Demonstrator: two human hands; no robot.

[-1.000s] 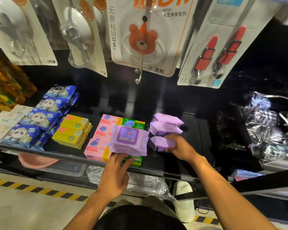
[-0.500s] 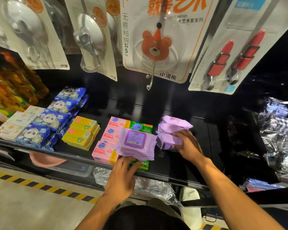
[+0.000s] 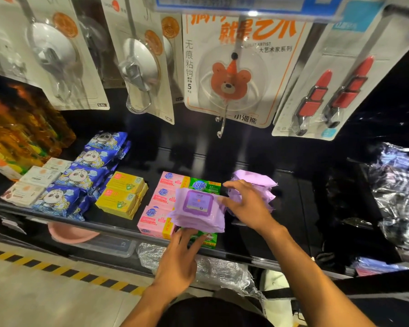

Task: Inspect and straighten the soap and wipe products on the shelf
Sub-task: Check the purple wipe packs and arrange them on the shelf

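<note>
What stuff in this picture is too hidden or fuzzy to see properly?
Head view only:
- green soap boxes: middle covered by the lidded purple wipe pack.
- purple pack stack: front hidden by the right hand.
- Wipe pack's lid print: too small to read.
- blue strip at top: blurred, cut off by the edge.
- shiny bags at right: blurred, contents unclear.

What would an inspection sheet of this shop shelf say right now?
Surface: black shelf, stocked in rows.
Job's things: lidded purple wipe pack lies askew across pink soap boxes and a green soap box; purple pack stack beside it; yellow soap boxes and blue panda packs in rows.
Clutter: orange packets far left.
Hands: left hand touches the lidded pack's front edge, fingers straight; right hand spread over the stack.
Cables: nothing seen.
Surroundings: hook cards hang above; striped floor tape below.
</note>
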